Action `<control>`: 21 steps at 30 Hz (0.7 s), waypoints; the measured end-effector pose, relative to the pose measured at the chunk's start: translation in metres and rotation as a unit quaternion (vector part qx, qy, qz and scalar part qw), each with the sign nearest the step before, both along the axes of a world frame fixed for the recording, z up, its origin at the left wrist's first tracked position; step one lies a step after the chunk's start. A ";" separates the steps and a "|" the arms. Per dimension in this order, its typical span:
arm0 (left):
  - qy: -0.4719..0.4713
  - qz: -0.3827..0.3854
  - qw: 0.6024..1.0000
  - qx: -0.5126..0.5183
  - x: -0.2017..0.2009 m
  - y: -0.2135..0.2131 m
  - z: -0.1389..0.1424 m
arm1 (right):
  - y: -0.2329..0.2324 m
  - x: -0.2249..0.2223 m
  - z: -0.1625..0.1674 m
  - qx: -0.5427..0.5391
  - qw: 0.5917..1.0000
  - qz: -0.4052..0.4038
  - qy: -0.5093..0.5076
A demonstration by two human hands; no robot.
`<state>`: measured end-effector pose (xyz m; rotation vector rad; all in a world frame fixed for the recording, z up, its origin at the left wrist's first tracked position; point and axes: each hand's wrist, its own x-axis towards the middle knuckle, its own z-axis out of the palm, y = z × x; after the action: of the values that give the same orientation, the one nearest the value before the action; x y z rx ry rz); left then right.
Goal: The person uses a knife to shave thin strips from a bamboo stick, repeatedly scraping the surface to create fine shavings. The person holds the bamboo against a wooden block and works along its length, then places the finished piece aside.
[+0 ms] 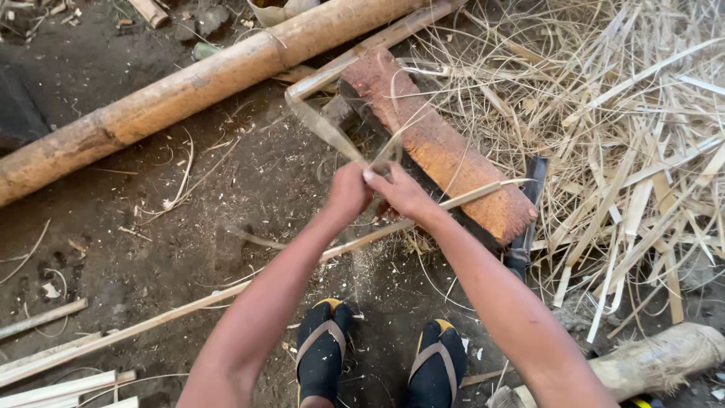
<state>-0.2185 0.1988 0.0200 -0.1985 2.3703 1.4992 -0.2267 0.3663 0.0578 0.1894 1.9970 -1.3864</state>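
Two hands pinch a thin pale bamboo strip bent into a loop above an orange-brown wooden block.

The left hand [349, 190] and right hand [400, 193] meet fist to fist, both closed on the pale bamboo strip [321, 125], probably where its ends cross, though blur hides this. Holding there keeps the springy loop bent. The wooden block [438, 143] lies just beyond, beside a thick bamboo pole [189, 87] on the dirt.

Two hands, the left hand [348, 193] and the right hand [402, 194]; one bent bamboo strip [321, 125] between them; one thick bamboo pole [189, 87]; one reddish wood block [438, 143]; two sandals [323, 347]; shavings [627, 136] beyond counting.
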 end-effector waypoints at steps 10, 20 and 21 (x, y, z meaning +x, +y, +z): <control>0.369 -0.149 0.915 0.065 -0.027 0.096 0.150 | 0.234 -0.053 0.108 -0.041 0.784 -0.411 0.463; 0.072 -0.212 0.961 -0.164 0.033 0.062 0.047 | 0.423 0.032 0.176 0.130 0.717 -0.665 0.164; 0.078 -0.220 0.955 -0.183 0.039 0.061 0.045 | 0.421 0.040 0.184 0.143 0.778 -0.609 0.055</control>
<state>-0.1794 0.2601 0.0652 0.3568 2.5747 0.8950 -0.1869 0.7873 0.2419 1.8435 2.1962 -1.7556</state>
